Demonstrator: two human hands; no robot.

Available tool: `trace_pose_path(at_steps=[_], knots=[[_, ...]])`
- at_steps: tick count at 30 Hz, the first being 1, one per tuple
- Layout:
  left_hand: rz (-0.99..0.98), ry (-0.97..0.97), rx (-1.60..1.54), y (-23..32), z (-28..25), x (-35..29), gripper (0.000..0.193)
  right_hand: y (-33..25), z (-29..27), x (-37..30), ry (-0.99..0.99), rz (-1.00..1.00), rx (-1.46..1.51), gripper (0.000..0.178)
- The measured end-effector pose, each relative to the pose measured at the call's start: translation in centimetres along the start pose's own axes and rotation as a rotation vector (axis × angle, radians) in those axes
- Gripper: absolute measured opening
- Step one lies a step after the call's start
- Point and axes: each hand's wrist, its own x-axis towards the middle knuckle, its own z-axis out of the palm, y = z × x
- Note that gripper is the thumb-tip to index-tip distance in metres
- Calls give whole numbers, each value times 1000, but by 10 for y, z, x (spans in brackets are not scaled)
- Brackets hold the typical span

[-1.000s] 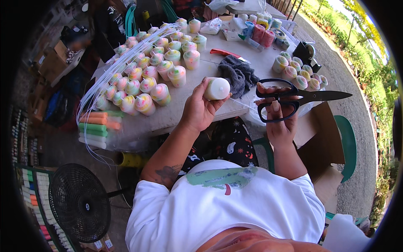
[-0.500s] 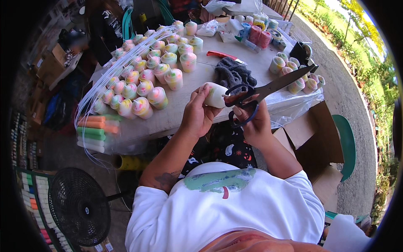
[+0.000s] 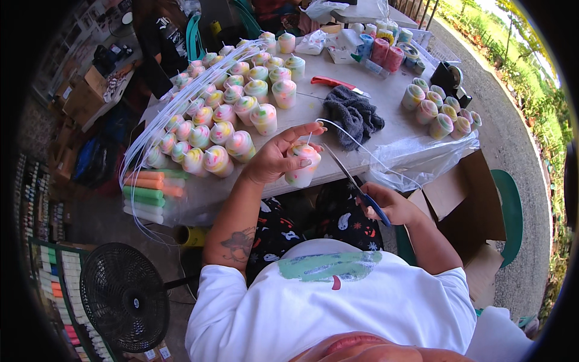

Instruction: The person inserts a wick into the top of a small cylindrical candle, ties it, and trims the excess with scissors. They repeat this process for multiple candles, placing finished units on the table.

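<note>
In my left hand (image 3: 272,159) is a pastel-speckled candle (image 3: 301,173) with a swirled top, held upright over the table's near edge. My left fingers reach over its top, beside the wick. From those fingers a long white wick cord (image 3: 357,141) arches right and down past the table edge. My right hand (image 3: 391,204) is closed around the handles of dark-bladed scissors (image 3: 342,166). The scissor tips point up and left, close to the candle's top; whether they touch the wick I cannot tell. A dark grey cloth (image 3: 353,116) lies crumpled beyond the candle.
Rows of similar candles (image 3: 232,114) fill the table's left, with white wick cords (image 3: 181,90) draped over them. Another candle group (image 3: 440,111) stands right, near clear plastic (image 3: 398,160). A red-handled knife (image 3: 338,83) lies behind the cloth. An open cardboard box (image 3: 470,193) is at right, a black fan (image 3: 123,295) at lower left.
The candle has gone from lying tilted between both hands to upright in my left. My right hand has moved down and away, and the scissors have swung from pointing up-right to up-left, toward the candle.
</note>
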Motion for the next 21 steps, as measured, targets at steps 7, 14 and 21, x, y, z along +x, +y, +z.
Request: trace_pose_path(at_steps=[7, 14, 21], knots=[[-30, -69, -23, -4, -1, -3, 88, -21, -9, 21, -53, 50, -90, 42], [-63, -33, -160, -7, 7, -2, 94, -30, -8, 26, -51, 32, -82, 41], [-54, -65, -158, -10, 2, 6, 96, -25, -10, 29, 81, 22, -136, 32]])
